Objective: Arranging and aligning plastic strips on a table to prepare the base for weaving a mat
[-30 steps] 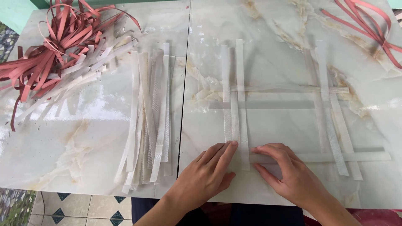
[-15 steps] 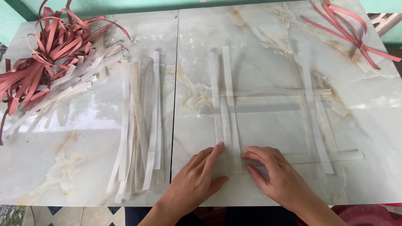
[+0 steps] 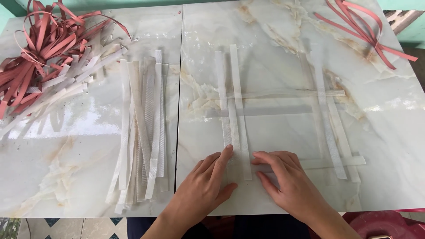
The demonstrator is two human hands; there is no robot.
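Note:
On the marble tabletop (image 3: 283, 40) lies a loose grid of white plastic strips (image 3: 283, 108): two upright pairs crossed by three horizontal strips. My left hand (image 3: 207, 186) rests flat at the foot of the left upright pair (image 3: 233, 102), its fingertips touching the strips. My right hand (image 3: 287, 181) lies just to the right, fingers spread on the left end of the lowest horizontal strip (image 3: 330, 163). Neither hand grips anything.
A bundle of loose white strips (image 3: 141, 128) lies left of the grid, across the seam between the two table slabs. A tangled heap of red and white strips (image 3: 44, 53) fills the far left corner. A few red strips (image 3: 363, 26) lie at the far right.
Both hands have shifted slightly along the bottom of the left upright pair; the left fingertips now sit on the strips. The camera has drifted, so the grid sits a little differently in view.

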